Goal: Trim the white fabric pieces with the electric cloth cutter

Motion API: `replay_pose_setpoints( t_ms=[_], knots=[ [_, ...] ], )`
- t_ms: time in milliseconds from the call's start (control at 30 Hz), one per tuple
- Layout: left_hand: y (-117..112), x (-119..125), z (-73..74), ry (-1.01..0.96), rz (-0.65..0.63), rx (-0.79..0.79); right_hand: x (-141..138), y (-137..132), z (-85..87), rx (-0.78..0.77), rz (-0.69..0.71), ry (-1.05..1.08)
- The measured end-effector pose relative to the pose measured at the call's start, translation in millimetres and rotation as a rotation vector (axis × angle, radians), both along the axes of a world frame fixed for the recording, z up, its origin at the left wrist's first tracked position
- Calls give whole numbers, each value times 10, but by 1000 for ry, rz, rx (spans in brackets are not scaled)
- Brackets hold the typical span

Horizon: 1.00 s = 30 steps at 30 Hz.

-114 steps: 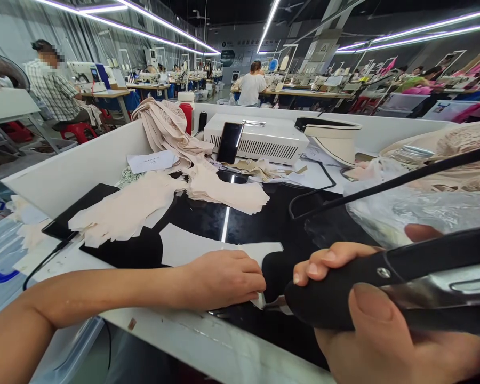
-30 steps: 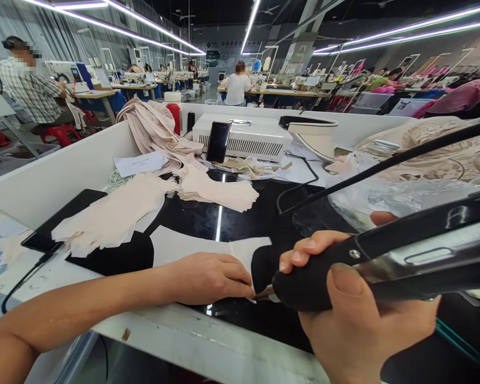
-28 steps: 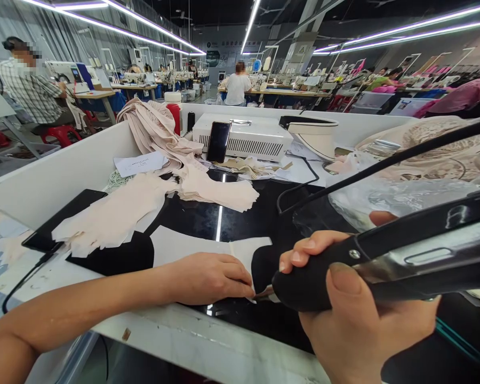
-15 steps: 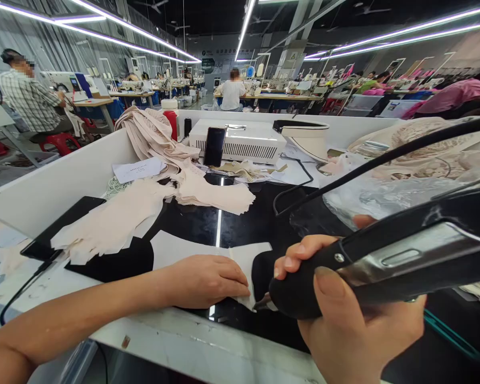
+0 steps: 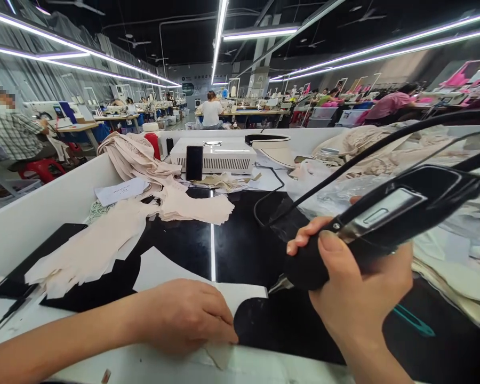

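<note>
My left hand (image 5: 188,317) lies palm down, fingers curled, on a pale fabric piece (image 5: 172,272) near the front edge of the black glossy work surface (image 5: 240,245). My right hand (image 5: 356,298) grips the black handle of a corded cutting tool (image 5: 384,218). The tool's metal tip (image 5: 278,284) hangs just above the surface, to the right of the pale piece's corner. A black cable (image 5: 384,144) runs up and right from the tool.
Stacks of cream fabric pieces (image 5: 100,245) and folded lace garments (image 5: 134,154) lie at the left. A white box machine (image 5: 214,154) with a phone (image 5: 194,162) leaning on it stands at the back. Clear plastic and fabric (image 5: 444,250) pile at the right. People sit at sewing tables behind.
The tool in my right hand has lifted and moved right, its tip off the pale fabric's edge. My left hand stays on the piece. My head has tilted up.
</note>
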<state>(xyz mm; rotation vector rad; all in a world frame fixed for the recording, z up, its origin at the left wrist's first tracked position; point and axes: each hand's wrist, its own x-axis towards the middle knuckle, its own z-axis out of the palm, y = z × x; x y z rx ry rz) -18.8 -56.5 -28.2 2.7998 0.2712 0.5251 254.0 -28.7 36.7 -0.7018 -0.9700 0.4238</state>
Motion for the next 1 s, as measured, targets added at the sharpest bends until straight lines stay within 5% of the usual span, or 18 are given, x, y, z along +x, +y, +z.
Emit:
replay_pose_setpoints(
  t_ms=[167, 367, 1000],
  knots=[
    [95, 210, 57, 35, 110, 168, -4, 10, -87, 27, 35, -53],
    [248, 509, -110, 24, 210, 352, -35, 8, -143, 32, 28, -56],
    [172, 518, -321, -1, 292, 325, -23, 6, -222, 25, 65, -74]
  ],
)
